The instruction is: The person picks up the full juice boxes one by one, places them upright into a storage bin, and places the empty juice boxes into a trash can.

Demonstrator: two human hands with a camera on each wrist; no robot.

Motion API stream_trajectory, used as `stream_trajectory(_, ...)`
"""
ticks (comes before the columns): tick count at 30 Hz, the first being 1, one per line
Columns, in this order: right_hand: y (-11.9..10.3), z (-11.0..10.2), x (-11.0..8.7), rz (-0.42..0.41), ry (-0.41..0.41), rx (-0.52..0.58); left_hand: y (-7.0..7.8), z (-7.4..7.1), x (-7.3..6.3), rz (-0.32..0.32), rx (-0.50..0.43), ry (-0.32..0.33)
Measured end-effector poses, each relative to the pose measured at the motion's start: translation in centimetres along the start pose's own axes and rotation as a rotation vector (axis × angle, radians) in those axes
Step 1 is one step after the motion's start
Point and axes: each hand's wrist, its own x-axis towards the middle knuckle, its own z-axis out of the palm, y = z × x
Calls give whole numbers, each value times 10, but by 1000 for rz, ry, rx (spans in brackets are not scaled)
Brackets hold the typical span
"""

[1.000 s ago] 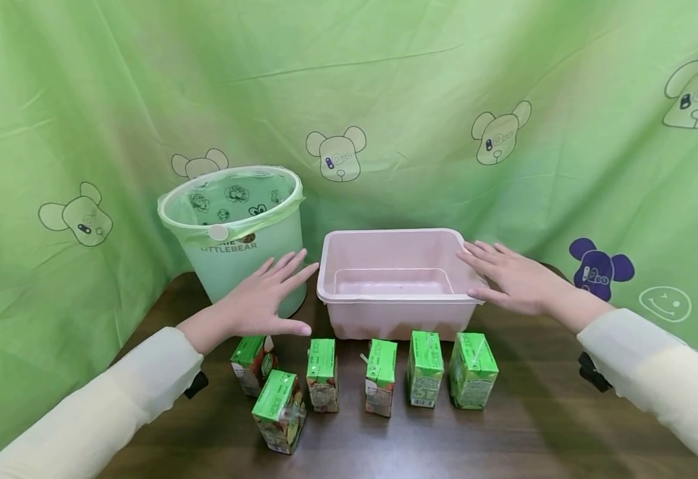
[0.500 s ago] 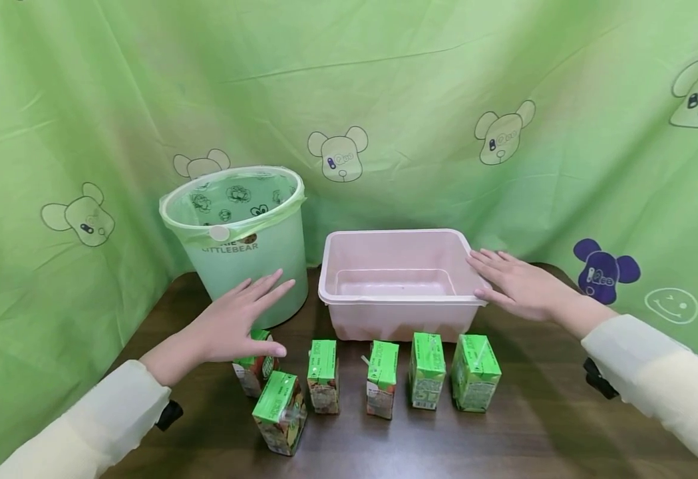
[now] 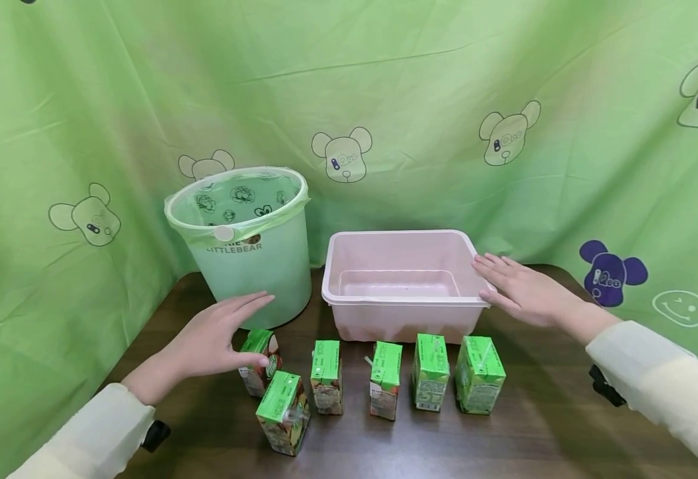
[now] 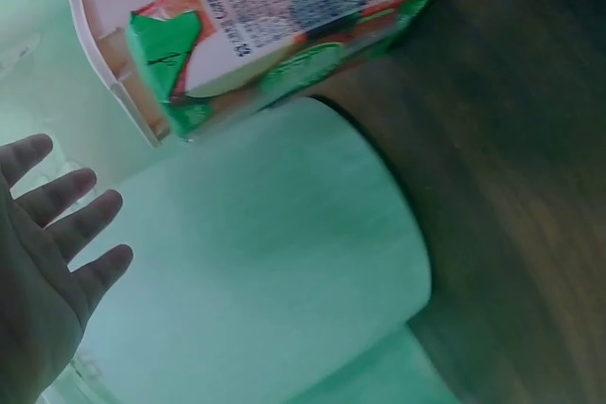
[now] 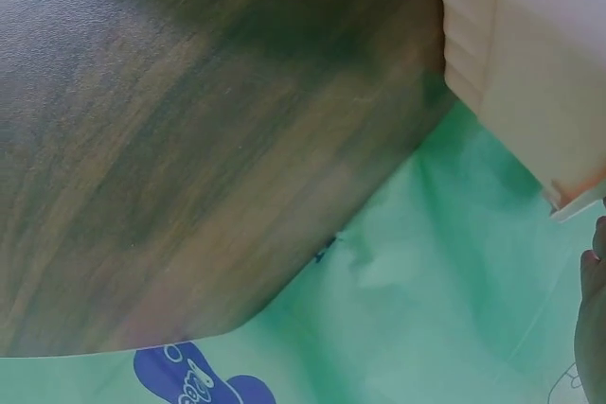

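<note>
Brown, wood-grained table (image 3: 552,392) lies nearest you, with a stretch of wood in front of six upright drink cartons with green tops. Closest is the front carton (image 3: 283,414), left of centre. Behind it to the right, four more stand in a loose row with narrow gaps: the patterned carton (image 3: 327,382), the carton with a leaning straw (image 3: 386,386), the pale green carton (image 3: 430,376) and the end carton (image 3: 480,379). More wood runs from the end carton towards your right sleeve (image 3: 642,366).

Your left hand (image 3: 207,339) grasps nothing; its fingers are extended and its thumb crosses in front of the rear-left carton (image 3: 251,380). You cannot tell whether they touch.

Beyond the row, close to it, sits the pink bin (image 3: 405,320), its wide mouth facing up. Your right hand (image 3: 522,293) is at the bin's right rim, fingers straight, holding nothing; contact is unclear. Wood continues right of the bin to the table's rounded corner.

Left of the bin, across a slim gap, stands the green bucket (image 3: 259,283), a patterned liner folded over its rim. Behind the table's far edge hangs the green curtain (image 3: 420,80) with mouse-eared faces.
</note>
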Motion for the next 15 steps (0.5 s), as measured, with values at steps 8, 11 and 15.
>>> stream_trajectory(8,-1,3,0,-39,36,-19,-9,11,-12,-73,-77,0)
stream_trajectory(11,-1,4,0,-52,55,-33,-10,15,-15,-129,-130,-14)
stream_trajectory(15,-1,5,-1,-58,66,-42,-13,21,-19,-192,-211,-24)
